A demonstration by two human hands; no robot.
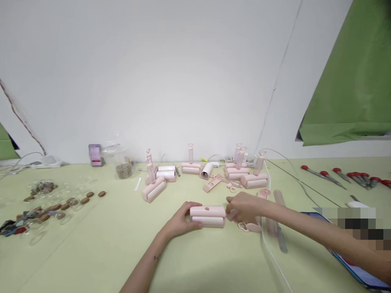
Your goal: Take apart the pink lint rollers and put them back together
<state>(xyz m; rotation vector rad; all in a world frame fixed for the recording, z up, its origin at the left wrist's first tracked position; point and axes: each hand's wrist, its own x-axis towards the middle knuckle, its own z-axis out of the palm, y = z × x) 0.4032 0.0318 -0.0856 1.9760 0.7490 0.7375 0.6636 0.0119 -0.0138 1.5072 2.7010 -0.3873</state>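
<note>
My left hand (185, 219) grips the left end of a pink-and-white twin-barrel case (207, 216), which lies lengthwise on the table with a small hole in its top. Close to the case's right end is my right hand (246, 207), its fingers curled together. Something pale shows under those fingers, too blurred to name. Below the right wrist lie a pink oval piece (253, 227) and a pink cloud-shaped loop (243, 227). Another pink rounded piece (264, 193) sits just behind the wrist. A pink shell part (213, 183) rests beyond the case.
Several similar cases with upright bottles (259, 165) line the wall. Clear tubes (279, 197) and a white cable (271, 254) lie at right, near a tablet-like screen (351, 264) and red-handled tools (331, 177). Glass pieces with cork lids (65, 206) cover the left.
</note>
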